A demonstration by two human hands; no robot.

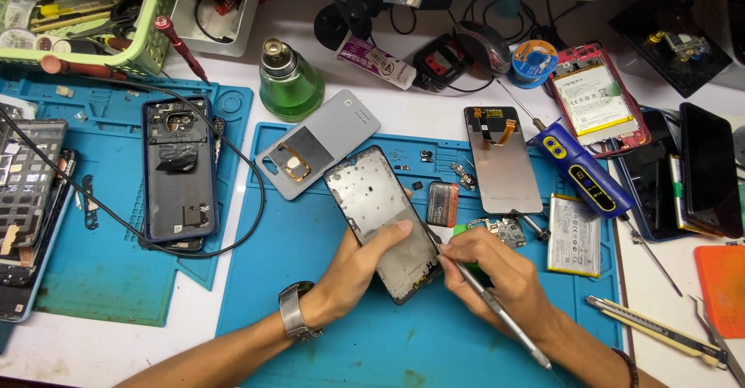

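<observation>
Head view: white worktop (434, 116), cluttered; blue repair mat (326, 341) under work zone, keeps loose parts in reach. Phone frame (376, 209) flat on mat, angled toward person. Left hand (361, 268) lies across frame's lower end, fingers clamped on its edge, pinning it. Right hand (497, 275) in pen grip, fingers closed on metal tool (497, 314), tip at frame's lower right edge. Wrists low over mat.

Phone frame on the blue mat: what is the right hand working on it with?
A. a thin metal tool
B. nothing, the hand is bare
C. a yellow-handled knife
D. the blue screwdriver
A: the right hand grips a thin metal tool like a pen, its tip at the edge of the phone frame, which the left hand steadies.
</observation>
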